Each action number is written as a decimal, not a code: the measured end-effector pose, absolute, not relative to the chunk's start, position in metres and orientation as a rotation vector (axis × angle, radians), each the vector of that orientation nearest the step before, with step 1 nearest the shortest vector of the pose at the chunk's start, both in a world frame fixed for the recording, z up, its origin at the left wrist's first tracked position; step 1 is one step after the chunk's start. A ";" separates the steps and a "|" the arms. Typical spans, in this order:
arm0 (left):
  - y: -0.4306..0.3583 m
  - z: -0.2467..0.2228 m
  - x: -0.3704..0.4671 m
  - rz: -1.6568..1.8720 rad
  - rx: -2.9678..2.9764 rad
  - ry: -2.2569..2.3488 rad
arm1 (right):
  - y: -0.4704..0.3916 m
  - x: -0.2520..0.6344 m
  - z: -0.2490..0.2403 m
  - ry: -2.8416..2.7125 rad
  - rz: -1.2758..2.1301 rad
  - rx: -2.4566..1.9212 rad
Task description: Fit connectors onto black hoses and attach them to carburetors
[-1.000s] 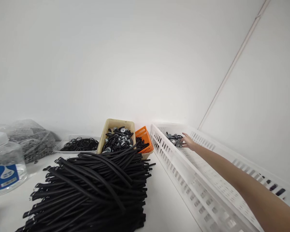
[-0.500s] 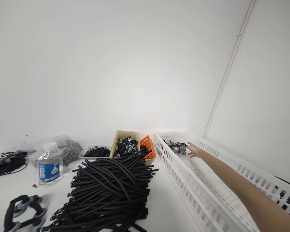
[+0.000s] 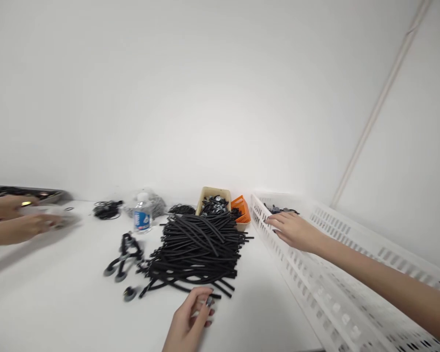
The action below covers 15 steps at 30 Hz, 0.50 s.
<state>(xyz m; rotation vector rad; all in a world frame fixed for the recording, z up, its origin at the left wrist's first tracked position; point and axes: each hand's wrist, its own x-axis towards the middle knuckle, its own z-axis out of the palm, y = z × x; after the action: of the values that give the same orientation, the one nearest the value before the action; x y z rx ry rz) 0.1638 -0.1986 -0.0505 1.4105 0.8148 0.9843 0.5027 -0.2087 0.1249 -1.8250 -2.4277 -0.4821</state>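
Observation:
At the front edge of a pile of black rubber tubes (image 3: 198,249), my left hand (image 3: 190,318) has its fingers curled, thumb and forefinger closed at the end of one black rubber tube (image 3: 216,296). My right hand (image 3: 291,230) is open above the near side wall of a white slotted plastic crate (image 3: 300,269), fingers stretched to the left and nothing in them. Behind that hand, dark assembled parts (image 3: 278,209) lie at the crate's far end, partly hidden. Left of the pile are black tube pieces with grey round fittings (image 3: 126,256) and one loose fitting (image 3: 129,294).
A cream bin (image 3: 201,198) of fittings and an orange basket (image 3: 245,209) stand behind the pile. Further left are a clear bottle (image 3: 142,220), a plastic bag (image 3: 157,205) and black cords (image 3: 107,210). Another person's hands (image 3: 33,225) work at the far left, blurred, beside a tray (image 3: 55,195).
My right hand has drawn back from the parts in the crate to above its side wall. My left hand has come into view by the tubes. The view has turned left, showing another person's hands.

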 end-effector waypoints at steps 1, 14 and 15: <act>-0.201 -0.047 0.163 0.981 1.435 0.805 | -0.213 0.476 0.124 -2.575 -0.562 -1.705; -0.208 -0.024 0.076 1.568 1.727 1.359 | -0.178 0.265 0.048 -3.230 -0.560 -0.970; -0.201 -0.021 0.066 1.586 1.751 1.438 | -0.174 0.262 0.047 -3.226 -0.571 -0.981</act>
<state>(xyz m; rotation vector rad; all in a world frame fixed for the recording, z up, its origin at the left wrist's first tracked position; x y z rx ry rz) 0.0658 -0.2015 -0.0210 1.7511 1.4380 1.5863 0.2615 -0.1740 0.0467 -0.9809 -3.2263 -0.5708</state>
